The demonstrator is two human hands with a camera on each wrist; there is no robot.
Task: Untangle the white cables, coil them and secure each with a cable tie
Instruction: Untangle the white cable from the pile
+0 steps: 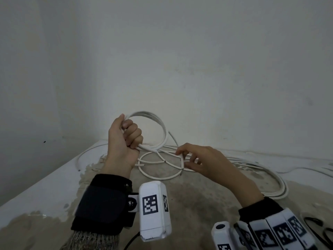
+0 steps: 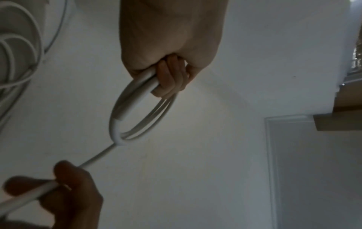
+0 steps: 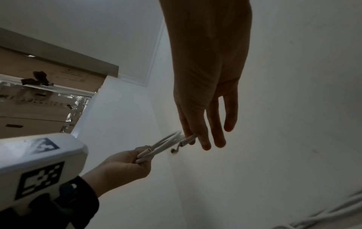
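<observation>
My left hand is raised above the table and grips a coil of white cable of several loops; the same coil hangs from its curled fingers in the left wrist view. My right hand pinches the free end of that cable between thumb and forefinger, just right of the coil. In the right wrist view the cable end sits at my fingertips, with bare wire sticking out. More loose white cables lie tangled on the table behind and to the right.
The worn table top meets a white wall at the back. A long cable loop lies at the right. Dark scissor handles show at the bottom right edge. Another cable curves along the left side.
</observation>
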